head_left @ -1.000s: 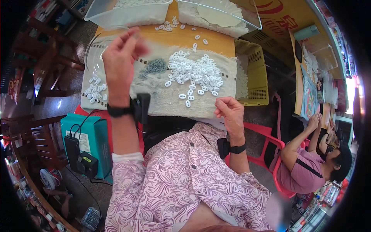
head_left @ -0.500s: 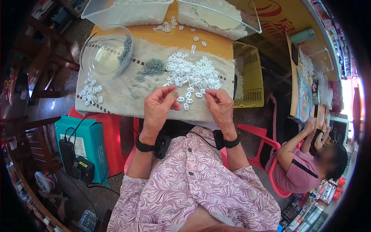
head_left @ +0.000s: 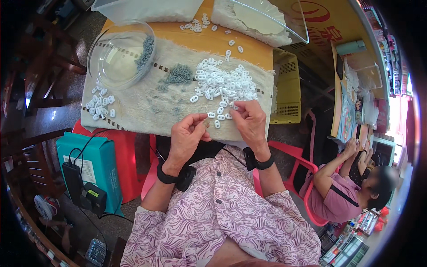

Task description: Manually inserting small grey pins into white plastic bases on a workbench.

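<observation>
A heap of small white oval plastic pieces (head_left: 227,82), each with two holes, lies on the cloth-covered table, and several loose ones trail toward me. My left hand (head_left: 190,134) is over the cloth's near edge, thumb and forefinger pinched together; whatever is between them is too small to make out. My right hand (head_left: 251,123) is at the near right side of the heap, its thumb and forefinger closed on a white oval piece (head_left: 235,107), partly hidden by the fingers. Left of the heap is a pile of small grey-green pins (head_left: 179,74), with a few scattered nearer me.
A clear round bowl (head_left: 95,66) holding more grey-green pins stands at the table's left, behind a small group of white pieces (head_left: 100,103). Clear bins (head_left: 153,11) line the far edge. A yellow crate (head_left: 289,89) is at the right, and a person (head_left: 336,196) sits beyond.
My left hand has drawn back toward me and slightly right, away from the loose white pieces. The right hand has shifted slightly, its fingertips closing at a loose piece.
</observation>
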Demonstrator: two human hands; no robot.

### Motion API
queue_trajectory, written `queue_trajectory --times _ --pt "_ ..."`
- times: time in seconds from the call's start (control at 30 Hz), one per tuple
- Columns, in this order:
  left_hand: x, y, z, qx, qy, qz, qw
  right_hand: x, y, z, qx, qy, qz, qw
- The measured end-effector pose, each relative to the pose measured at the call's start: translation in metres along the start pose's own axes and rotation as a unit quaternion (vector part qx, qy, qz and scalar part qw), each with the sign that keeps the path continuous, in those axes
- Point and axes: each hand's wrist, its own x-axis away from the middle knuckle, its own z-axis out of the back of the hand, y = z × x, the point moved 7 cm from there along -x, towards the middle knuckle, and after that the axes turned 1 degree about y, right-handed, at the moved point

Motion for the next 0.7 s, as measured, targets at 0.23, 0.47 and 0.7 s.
queue_trajectory --times 0.23,0.47,0.7 --pt "0.004 0.000 0.005 -0.028 -0.019 0.008 0.999 -0.001 -0.005 0.004 0.015 0.003 0.000 1.000" --pt "0.006 -0.002 0.001 -0.029 -0.033 0.008 0.999 -0.007 -0.016 -0.007 0.093 0.001 0.047 0.995" --pt "0.005 0.000 0.000 -0.031 -0.038 -0.001 0.999 -0.007 -0.009 -0.004 0.047 0.025 0.027 0.998"
